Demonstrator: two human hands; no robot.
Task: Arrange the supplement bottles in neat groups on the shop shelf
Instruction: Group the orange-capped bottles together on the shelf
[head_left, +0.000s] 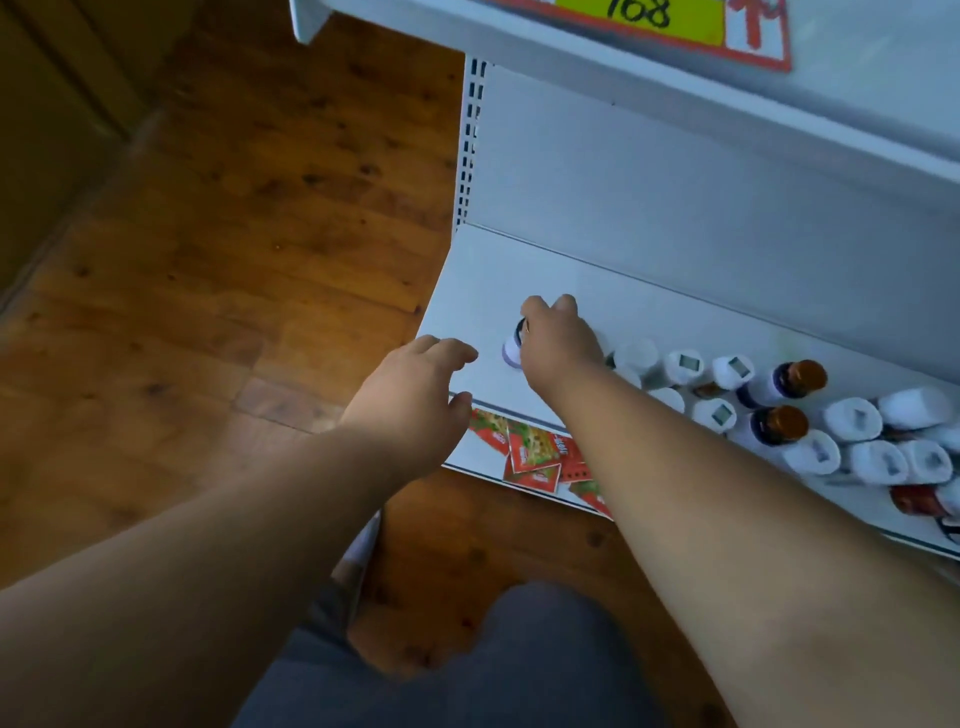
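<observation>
1. Fingers of the right hand (558, 340) curl over a small bottle (513, 347) with a dark cap and pale label, gripping it on the white shelf (519, 275).
2. The left hand (415, 395) hovers just beside it at the shelf's front edge, fingers loosely spread, holding nothing.
3. To the right stand the white-capped bottles (852, 447) in a cluster, with two amber bottles (792, 382) among them.
4. Red packets (535, 452) lie on the lower shelf, below the hands.
5. A yellow price tag (639, 15) sits on the shelf above.

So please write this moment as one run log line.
right hand: grips small bottle, shelf left part | left hand: open, empty, at front edge | other bottles: clustered right
</observation>
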